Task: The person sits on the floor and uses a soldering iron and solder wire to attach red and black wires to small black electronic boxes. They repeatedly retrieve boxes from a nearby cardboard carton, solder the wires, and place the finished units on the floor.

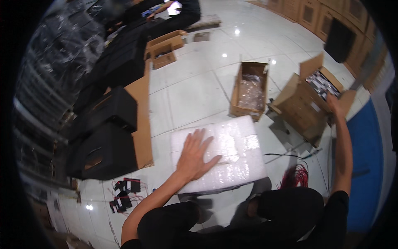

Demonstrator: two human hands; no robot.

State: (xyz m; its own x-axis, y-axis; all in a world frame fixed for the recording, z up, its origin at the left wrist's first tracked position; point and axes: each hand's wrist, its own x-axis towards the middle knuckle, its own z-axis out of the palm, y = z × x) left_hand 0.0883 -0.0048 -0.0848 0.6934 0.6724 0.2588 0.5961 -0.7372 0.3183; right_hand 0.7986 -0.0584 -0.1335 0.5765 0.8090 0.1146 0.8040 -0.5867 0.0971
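My left hand (pixel 195 157) lies flat with spread fingers on a white foam block (pixel 244 166), which has clear tape or film shining across its top. The block sits in front of my knees. Out to the right, my right arm stretches to an open cardboard box (pixel 304 110) that stands tilted with its flaps up. At the box's rim is my right hand (pixel 335 106), beside silvery and dark packed items (pixel 322 85) inside. Its fingers are mostly hidden, so whether it grips anything does not show.
A long open carton (pixel 251 89) with clear plastic bags stands beyond the block. Black cabinets (pixel 110 149) line the left, near small black parts with red wires (pixel 124 193). Red wires (pixel 295 177) lie by my right knee. Another person (pixel 182 18) sits at the back.
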